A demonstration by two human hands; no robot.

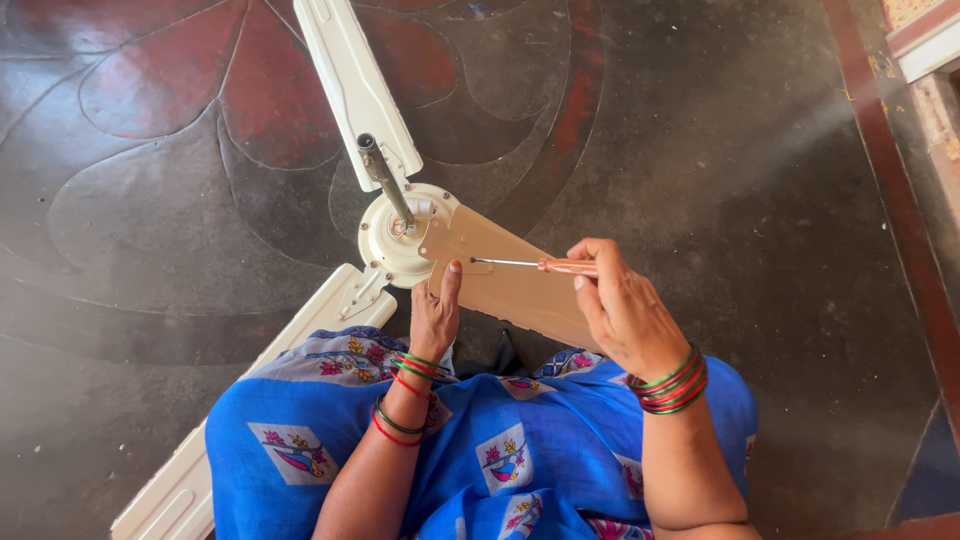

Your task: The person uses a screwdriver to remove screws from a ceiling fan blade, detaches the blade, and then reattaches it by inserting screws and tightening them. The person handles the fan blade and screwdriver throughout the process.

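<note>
A cream ceiling fan lies on the dark floor, its round motor hub with a metal rod sticking up. One white blade runs away from me, another toward the lower left. A tan blade points right. My left hand presses on the tan blade near the hub. My right hand grips a screwdriver with an orange handle, its tip touching the tan blade's root.
The floor is dark stone with red petal-shaped inlays at the upper left. A red border strip and a wall base run along the right. My blue patterned clothing covers my lap below the fan.
</note>
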